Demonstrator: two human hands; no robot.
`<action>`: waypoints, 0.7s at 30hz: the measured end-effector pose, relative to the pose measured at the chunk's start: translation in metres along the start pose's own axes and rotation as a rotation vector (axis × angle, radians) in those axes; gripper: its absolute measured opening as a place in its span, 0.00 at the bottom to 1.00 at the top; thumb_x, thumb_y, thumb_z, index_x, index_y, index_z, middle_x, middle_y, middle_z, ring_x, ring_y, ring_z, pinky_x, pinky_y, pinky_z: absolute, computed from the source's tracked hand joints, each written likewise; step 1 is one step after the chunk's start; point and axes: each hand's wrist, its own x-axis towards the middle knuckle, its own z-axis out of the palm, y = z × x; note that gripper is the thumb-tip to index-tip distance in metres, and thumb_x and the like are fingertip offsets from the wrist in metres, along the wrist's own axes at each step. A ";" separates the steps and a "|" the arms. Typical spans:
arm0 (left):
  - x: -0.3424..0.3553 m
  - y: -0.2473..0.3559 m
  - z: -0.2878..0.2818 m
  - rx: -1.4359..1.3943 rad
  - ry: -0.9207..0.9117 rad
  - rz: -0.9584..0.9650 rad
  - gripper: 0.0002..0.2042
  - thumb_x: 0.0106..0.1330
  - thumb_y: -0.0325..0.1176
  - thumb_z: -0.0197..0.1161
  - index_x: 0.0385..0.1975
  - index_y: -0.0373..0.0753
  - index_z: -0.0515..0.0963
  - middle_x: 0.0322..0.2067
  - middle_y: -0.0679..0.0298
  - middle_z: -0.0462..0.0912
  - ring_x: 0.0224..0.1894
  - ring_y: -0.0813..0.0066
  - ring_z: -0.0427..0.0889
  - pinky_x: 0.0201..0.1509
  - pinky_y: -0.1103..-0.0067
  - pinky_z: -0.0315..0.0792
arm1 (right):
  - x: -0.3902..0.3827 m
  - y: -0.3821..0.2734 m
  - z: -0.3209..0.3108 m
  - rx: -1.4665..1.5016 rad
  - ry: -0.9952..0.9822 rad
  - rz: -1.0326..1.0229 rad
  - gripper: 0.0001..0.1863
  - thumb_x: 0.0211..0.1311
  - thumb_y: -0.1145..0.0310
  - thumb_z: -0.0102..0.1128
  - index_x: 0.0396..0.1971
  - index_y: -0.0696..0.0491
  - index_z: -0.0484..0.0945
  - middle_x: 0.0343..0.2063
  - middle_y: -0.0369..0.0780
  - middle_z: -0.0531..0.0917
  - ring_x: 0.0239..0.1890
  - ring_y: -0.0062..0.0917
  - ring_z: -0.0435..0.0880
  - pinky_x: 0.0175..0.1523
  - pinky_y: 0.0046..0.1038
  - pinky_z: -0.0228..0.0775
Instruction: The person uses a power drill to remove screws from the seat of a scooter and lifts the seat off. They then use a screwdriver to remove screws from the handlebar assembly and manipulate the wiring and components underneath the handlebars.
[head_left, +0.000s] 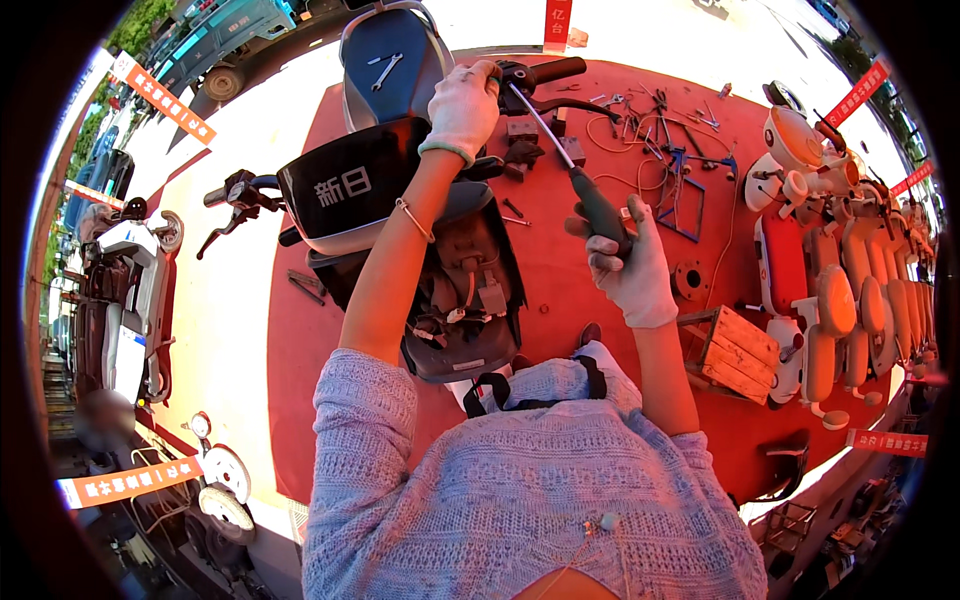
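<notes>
I stand over an electric scooter (400, 190) with its black front panel and open inner frame below me. My left hand (463, 105), in a white glove, grips the right handlebar (545, 72) near its brake lever. My right hand (630, 265), also gloved, is closed around the dark green handle of a long screwdriver (575, 170). Its metal shaft runs up and left, and the tip meets the handlebar clamp just beside my left hand.
The scooter stands on a red mat (560, 260) strewn with wires, bolts and small tools (650, 130). A wooden crate (735, 355) lies at right, beside white and red scooter body panels (830, 300). Parked scooters (130, 290) line the left. A wrench lies on the blue seat (385, 65).
</notes>
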 end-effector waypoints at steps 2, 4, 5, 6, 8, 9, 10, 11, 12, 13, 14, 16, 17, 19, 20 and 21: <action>0.003 0.002 0.004 -0.011 -0.047 -0.006 0.10 0.63 0.37 0.53 0.42 0.48 0.77 0.40 0.57 0.80 0.43 0.52 0.79 0.47 0.63 0.73 | 0.008 -0.002 -0.012 0.098 -0.209 0.163 0.27 0.69 0.55 0.45 0.51 0.66 0.65 0.32 0.44 0.75 0.19 0.12 0.67 0.16 0.11 0.60; 0.003 0.003 0.008 -0.044 -0.078 -0.022 0.10 0.63 0.37 0.53 0.42 0.48 0.77 0.40 0.57 0.80 0.43 0.52 0.79 0.47 0.63 0.73 | 0.010 0.005 -0.007 -0.125 -0.094 0.067 0.25 0.70 0.56 0.45 0.51 0.66 0.65 0.32 0.43 0.75 0.18 0.12 0.67 0.16 0.11 0.58; 0.003 0.002 0.009 -0.072 -0.084 -0.036 0.11 0.63 0.36 0.52 0.42 0.48 0.78 0.40 0.57 0.80 0.43 0.53 0.79 0.48 0.63 0.73 | 0.007 0.013 -0.003 -0.495 0.107 -0.182 0.25 0.70 0.56 0.44 0.51 0.66 0.65 0.30 0.41 0.75 0.18 0.12 0.67 0.15 0.12 0.56; 0.003 0.002 0.009 -0.101 -0.091 -0.047 0.11 0.63 0.36 0.52 0.42 0.47 0.78 0.40 0.57 0.81 0.43 0.53 0.79 0.48 0.64 0.73 | 0.008 0.015 -0.005 -0.483 0.136 -0.240 0.24 0.70 0.56 0.44 0.50 0.65 0.66 0.30 0.41 0.75 0.18 0.12 0.66 0.16 0.12 0.56; 0.000 0.002 0.010 -0.108 -0.104 -0.051 0.11 0.63 0.36 0.52 0.42 0.47 0.78 0.39 0.56 0.81 0.43 0.53 0.79 0.48 0.64 0.73 | 0.010 0.018 -0.011 -0.457 0.195 -0.353 0.22 0.70 0.57 0.44 0.48 0.62 0.68 0.30 0.40 0.75 0.18 0.13 0.66 0.18 0.13 0.57; -0.001 0.002 0.010 -0.115 -0.109 -0.054 0.11 0.63 0.36 0.52 0.42 0.46 0.78 0.39 0.56 0.81 0.43 0.53 0.79 0.48 0.64 0.72 | 0.008 0.014 -0.010 -0.251 0.133 -0.146 0.21 0.69 0.57 0.46 0.46 0.62 0.69 0.29 0.40 0.75 0.18 0.13 0.66 0.19 0.15 0.58; -0.002 0.001 0.011 -0.118 -0.106 -0.047 0.11 0.63 0.36 0.52 0.42 0.46 0.78 0.39 0.56 0.81 0.43 0.53 0.79 0.48 0.64 0.72 | 0.003 0.006 -0.007 -0.045 0.070 0.060 0.20 0.69 0.57 0.47 0.45 0.61 0.70 0.29 0.39 0.75 0.18 0.13 0.66 0.20 0.16 0.58; -0.003 0.000 0.011 -0.122 -0.103 -0.041 0.11 0.63 0.36 0.51 0.41 0.46 0.78 0.39 0.55 0.81 0.43 0.53 0.79 0.48 0.64 0.72 | 0.000 -0.001 -0.007 0.163 0.007 0.265 0.19 0.68 0.57 0.49 0.43 0.61 0.71 0.28 0.38 0.75 0.18 0.14 0.65 0.21 0.17 0.59; -0.001 0.001 0.012 -0.129 -0.101 -0.027 0.11 0.63 0.36 0.51 0.41 0.46 0.78 0.39 0.55 0.81 0.43 0.53 0.79 0.48 0.64 0.72 | 0.001 -0.004 -0.015 0.100 -0.071 0.233 0.20 0.68 0.57 0.49 0.43 0.61 0.71 0.29 0.39 0.75 0.18 0.14 0.65 0.20 0.17 0.59; 0.000 0.002 0.010 -0.123 -0.108 -0.028 0.11 0.63 0.36 0.51 0.41 0.46 0.78 0.39 0.56 0.81 0.42 0.53 0.79 0.48 0.64 0.72 | 0.006 -0.004 -0.027 0.035 -0.150 0.206 0.21 0.68 0.56 0.48 0.43 0.61 0.71 0.29 0.39 0.75 0.18 0.13 0.65 0.20 0.17 0.60; 0.002 0.004 0.008 -0.117 -0.114 -0.028 0.11 0.63 0.35 0.51 0.41 0.46 0.79 0.39 0.56 0.82 0.42 0.53 0.79 0.48 0.64 0.72 | 0.009 -0.004 -0.036 -0.029 -0.229 0.179 0.22 0.68 0.55 0.48 0.43 0.62 0.71 0.29 0.40 0.75 0.18 0.13 0.65 0.20 0.16 0.60; 0.001 0.002 0.004 -0.097 -0.127 -0.046 0.11 0.63 0.35 0.51 0.40 0.46 0.79 0.38 0.56 0.82 0.42 0.53 0.79 0.48 0.64 0.73 | 0.005 0.016 -0.008 -0.123 0.107 -0.102 0.23 0.68 0.54 0.46 0.42 0.63 0.71 0.29 0.40 0.75 0.19 0.13 0.66 0.19 0.15 0.60; 0.001 0.002 0.004 -0.095 -0.133 -0.056 0.11 0.62 0.36 0.51 0.40 0.46 0.79 0.37 0.56 0.82 0.41 0.53 0.79 0.47 0.64 0.73 | 0.000 0.020 0.007 -0.174 0.278 -0.251 0.23 0.69 0.53 0.45 0.41 0.63 0.70 0.29 0.41 0.75 0.19 0.13 0.67 0.18 0.14 0.61; -0.001 0.001 0.006 -0.083 -0.121 -0.064 0.11 0.62 0.36 0.51 0.39 0.47 0.80 0.36 0.56 0.82 0.41 0.53 0.79 0.47 0.64 0.73 | -0.009 0.012 0.030 0.048 0.312 -0.048 0.22 0.68 0.54 0.47 0.39 0.62 0.70 0.30 0.42 0.75 0.20 0.15 0.69 0.21 0.16 0.65; -0.001 0.000 0.008 -0.078 -0.102 -0.060 0.11 0.62 0.36 0.51 0.39 0.47 0.80 0.36 0.55 0.82 0.41 0.53 0.79 0.47 0.64 0.73 | -0.010 0.009 0.034 0.160 0.329 0.054 0.22 0.68 0.54 0.47 0.38 0.62 0.70 0.31 0.43 0.75 0.21 0.16 0.70 0.22 0.17 0.67; 0.002 0.003 0.011 -0.080 -0.085 -0.044 0.11 0.62 0.36 0.51 0.39 0.47 0.80 0.36 0.55 0.82 0.41 0.53 0.79 0.47 0.65 0.73 | -0.005 0.007 0.014 0.271 0.084 0.183 0.21 0.67 0.55 0.49 0.38 0.62 0.70 0.32 0.43 0.75 0.22 0.18 0.71 0.23 0.18 0.68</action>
